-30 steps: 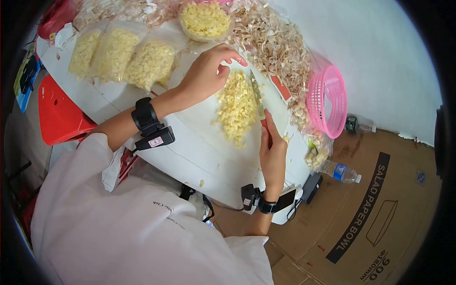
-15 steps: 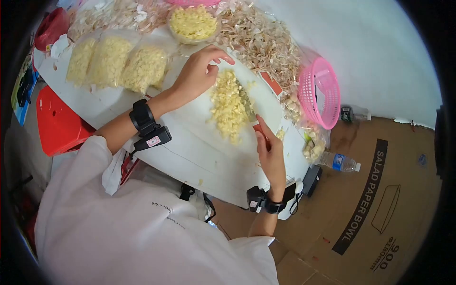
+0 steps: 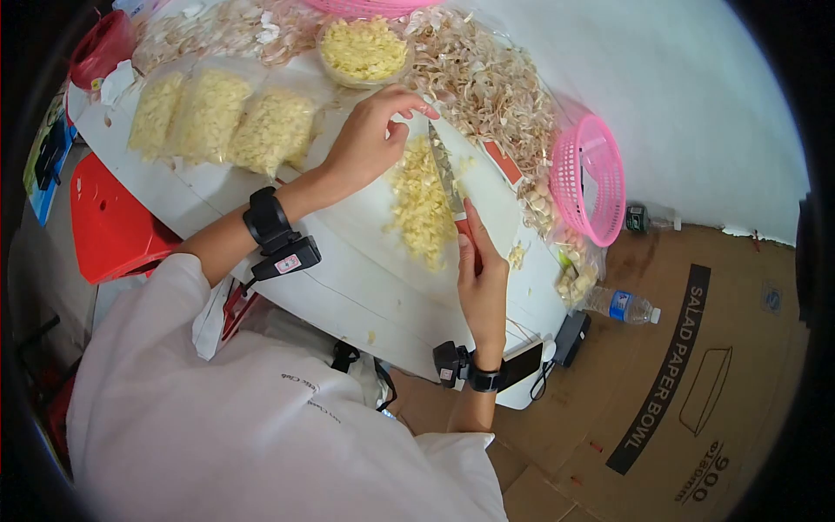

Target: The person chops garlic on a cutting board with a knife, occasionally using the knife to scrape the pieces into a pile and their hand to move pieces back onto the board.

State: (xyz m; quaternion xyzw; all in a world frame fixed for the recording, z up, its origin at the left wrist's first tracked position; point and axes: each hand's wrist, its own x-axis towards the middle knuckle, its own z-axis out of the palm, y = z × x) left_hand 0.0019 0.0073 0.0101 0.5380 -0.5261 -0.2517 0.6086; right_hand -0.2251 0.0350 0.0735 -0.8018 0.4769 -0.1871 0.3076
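Observation:
My right hand (image 3: pixel 484 277) is wrapped round the red handle of a knife (image 3: pixel 444 170), whose blade points away from me along the right side of a heap of chopped garlic (image 3: pixel 420 209). Bits of garlic cling to the blade. The heap lies on a white cutting board (image 3: pixel 489 196). My left hand (image 3: pixel 372 135) hovers over the board's far left part, thumb apart from the stretched fingers and nothing in its grasp. Its fingertips are right by the knife's tip. Beyond that hand stands a clear bowl (image 3: pixel 323 70) full of cut garlic.
Bags of chopped garlic (image 3: pixel 209 117) lie at the left, with garlic skins (image 3: pixel 474 74) piled at the back. A pink basket (image 3: pixel 600 178), a bag of cloves (image 3: pixel 574 278) and a water bottle (image 3: pixel 622 304) stand right. A red stool (image 3: pixel 113 217) is beside the table.
The knife's tip has swung away and left, towards my left fingertips. My right hand has shifted slightly left with the handle; the left hand stays nearly in place.

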